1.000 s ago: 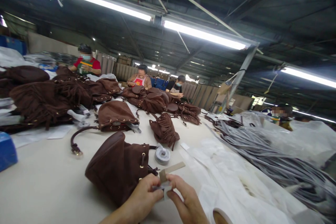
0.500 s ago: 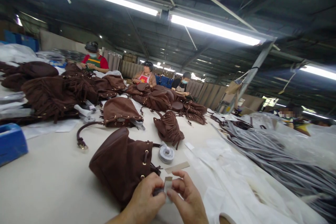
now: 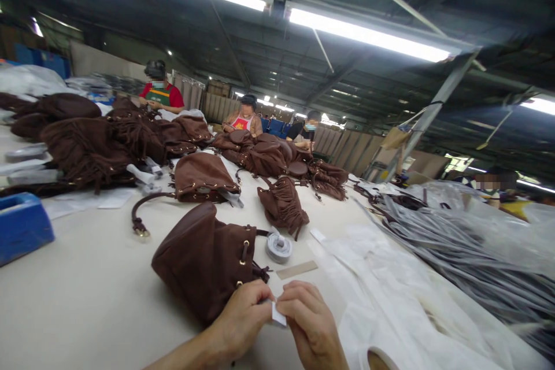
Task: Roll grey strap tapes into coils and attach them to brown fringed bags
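The left hand (image 3: 243,321) and the right hand (image 3: 310,324) meet low in view over the pale counter (image 3: 108,306), thumbs and fingers of both pinching a small white piece (image 3: 278,317) between them, its far part hidden by the fingertips. Off to the right of the hands, at the bottom edge, shows the rim of a round roll (image 3: 378,360) with a brown inside. Just beyond the left hand a dark brown drawstring bag (image 3: 202,266) lies on its side, its gold-eyeleted mouth toward the right. A flat tan strip (image 3: 297,270) lies past the fingertips, and a coiled grey strap (image 3: 278,247) sits just behind it, near the bag's mouth. White sheeting (image 3: 381,289) spreads across the right side, while a blue box-like holder (image 3: 26,228) stands at the left edge. Farther back are a fringed brown bag (image 3: 284,205), another brown drawstring bag (image 3: 206,178) and a heap of brown bags (image 3: 89,150); long grey strips (image 3: 451,243) lie bundled to the right. Beyond the bags, three co-workers (image 3: 162,95) wear dark headgear.
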Demonstrator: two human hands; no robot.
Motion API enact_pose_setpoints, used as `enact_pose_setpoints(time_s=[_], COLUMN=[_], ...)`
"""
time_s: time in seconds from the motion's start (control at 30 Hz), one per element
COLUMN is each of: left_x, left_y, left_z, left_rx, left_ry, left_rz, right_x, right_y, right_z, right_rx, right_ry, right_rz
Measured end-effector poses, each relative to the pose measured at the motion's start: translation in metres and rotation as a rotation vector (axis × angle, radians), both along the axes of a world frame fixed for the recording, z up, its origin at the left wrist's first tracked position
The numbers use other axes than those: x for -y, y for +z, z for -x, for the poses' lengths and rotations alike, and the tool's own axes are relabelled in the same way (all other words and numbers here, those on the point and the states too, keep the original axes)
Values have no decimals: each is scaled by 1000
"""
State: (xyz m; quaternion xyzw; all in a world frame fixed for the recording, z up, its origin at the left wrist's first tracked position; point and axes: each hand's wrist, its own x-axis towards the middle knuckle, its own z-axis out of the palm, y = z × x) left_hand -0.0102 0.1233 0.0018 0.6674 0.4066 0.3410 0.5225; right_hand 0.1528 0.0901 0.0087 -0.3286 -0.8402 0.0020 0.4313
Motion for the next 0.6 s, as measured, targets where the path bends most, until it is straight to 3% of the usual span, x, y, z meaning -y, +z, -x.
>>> enact_pose_setpoints(time_s=[0.13, 0.37, 0.6], left_x=[0, -2, -2], left_y=[7, 4, 8], left_z=[5, 10, 11], left_rx=[36, 164, 240], left_ry=[-23, -98, -79], left_rz=[123, 509, 549], right_x=[3, 12, 18], right_y=[3, 10, 9], right_z=[1, 0, -5], right_rx=[-28, 34, 107], right_ry=[80, 156, 155], right_rz=[94, 222, 284])
